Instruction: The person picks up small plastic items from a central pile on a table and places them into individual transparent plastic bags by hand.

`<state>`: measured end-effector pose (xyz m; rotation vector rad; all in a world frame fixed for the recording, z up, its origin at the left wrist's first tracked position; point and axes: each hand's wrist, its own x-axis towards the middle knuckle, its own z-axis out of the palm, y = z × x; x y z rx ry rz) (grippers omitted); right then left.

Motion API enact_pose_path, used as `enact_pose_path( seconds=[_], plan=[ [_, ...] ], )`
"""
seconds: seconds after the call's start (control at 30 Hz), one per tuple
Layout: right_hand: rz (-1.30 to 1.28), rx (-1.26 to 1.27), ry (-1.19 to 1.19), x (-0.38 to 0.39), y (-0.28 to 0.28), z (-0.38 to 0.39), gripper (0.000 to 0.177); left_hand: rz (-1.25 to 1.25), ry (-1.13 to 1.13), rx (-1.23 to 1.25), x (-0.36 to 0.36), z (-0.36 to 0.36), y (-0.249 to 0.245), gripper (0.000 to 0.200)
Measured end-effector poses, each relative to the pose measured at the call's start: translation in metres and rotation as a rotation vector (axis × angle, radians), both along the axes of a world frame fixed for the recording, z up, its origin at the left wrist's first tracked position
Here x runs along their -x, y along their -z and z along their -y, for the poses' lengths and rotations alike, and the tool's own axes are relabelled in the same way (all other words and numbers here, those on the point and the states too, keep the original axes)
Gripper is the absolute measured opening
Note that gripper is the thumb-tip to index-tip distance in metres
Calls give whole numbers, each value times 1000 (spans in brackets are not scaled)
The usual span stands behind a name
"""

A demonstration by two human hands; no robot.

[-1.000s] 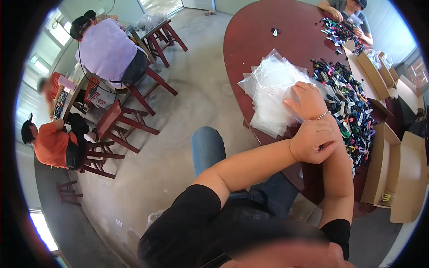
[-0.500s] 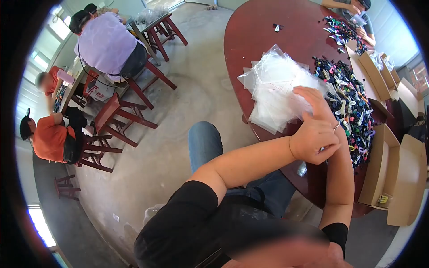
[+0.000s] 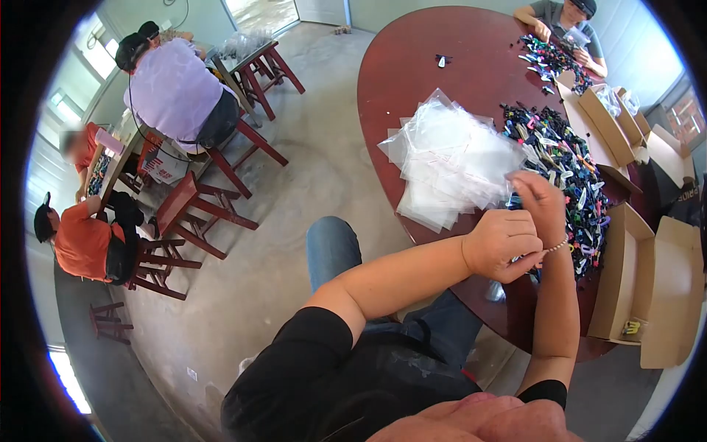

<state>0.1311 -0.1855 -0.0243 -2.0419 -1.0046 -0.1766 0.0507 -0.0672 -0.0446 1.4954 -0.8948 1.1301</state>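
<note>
My left hand [image 3: 504,247] is closed at my right wrist, its fingers pinching a beaded bracelet [image 3: 557,244] there. Just beyond it is my right hand [image 3: 541,200], palm down, with loosely bent fingers and nothing visible in them. Its fingertips are at the near right edge of a spread pile of clear plastic bags [image 3: 449,158]. To the right of that hand lies a long heap of small hair clips [image 3: 567,173], mostly black with some coloured ones. My right thumb is mostly hidden.
Open cardboard boxes [image 3: 622,272] line the right edge of the dark red table [image 3: 412,66]. A single clip [image 3: 442,62] lies toward the far side. Across the table a person [image 3: 563,33] handles clips. At left, other people [image 3: 180,88] sit near red wooden stools [image 3: 191,206].
My right hand has drawn back from over the bags toward me, its fingers now more bent. My left hand has stayed at the wrist, gripping the bracelet. The view has shifted slightly.
</note>
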Motion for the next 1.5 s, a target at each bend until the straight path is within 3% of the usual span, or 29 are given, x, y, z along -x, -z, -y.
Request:
enact_pose_path(
  seconds=[0.03, 0.2, 0.33, 0.37, 0.47, 0.5, 0.57, 0.6, 0.7, 0.83, 0.93, 1.0, 1.17, 1.23, 1.3, 1.4, 1.5],
  plan=[
    [-152, -51, 162, 4, -7, 6, 13, -13, -5, 38, 0, 0, -1, 16],
    [-525, -435, 201, 11, -11, 50, 9, -220, -93, 143, -3, -4, -3, 17],
    [-524, -572, 146, 10, -9, 69, 13, -477, -22, 216, -8, -2, 9, 50],
    [-523, -531, 113, 12, -12, 71, 12, -472, -11, 178, -8, -1, 11, 50],
    [-500, -280, 91, 16, -26, 80, 12, -711, 316, 573, -14, 8, 10, 50],
    [-538, -200, 78, 21, -33, 79, 13, -714, 324, 564, -16, 6, 11, 50],
    [-504, -127, 74, 21, -31, 83, 14, -1044, 692, 662, -19, -3, 17, 43],
    [-515, -75, 63, 22, -32, 84, 14, -1055, 614, 601, -18, 1, 15, 26],
    [-463, 21, 63, 20, -34, 88, 13, -1204, 645, 520, -19, -3, 14, 13],
    [-543, -239, 57, 20, -34, 85, 9, -1170, 559, 624, -21, -1, 15, 12],
    [-481, -559, 244, 25, -41, 79, 16, -1092, 526, 660, -22, -3, 15, 10],
    [-433, -514, 200, 24, -40, 87, 16, -996, 405, 669, -18, 1, 11, 11],
    [-409, -287, 224, 35, -48, 77, 17, -814, 355, 602, -16, 3, 15, 9],
    [-424, -310, 254, 30, -37, 73, 11, -789, 337, 601, -15, 3, 13, 9],
    [-412, -504, 151, 25, -31, 70, 18, -790, 316, 591, -15, 2, 13, 10],
    [-477, -477, 267, 24, -30, 69, 28, -815, 334, 611, -13, 1, 11, 8],
    [-663, -476, 188, 24, -33, 71, 25, -777, 312, 609, -16, 0, 15, 9]
  ],
)
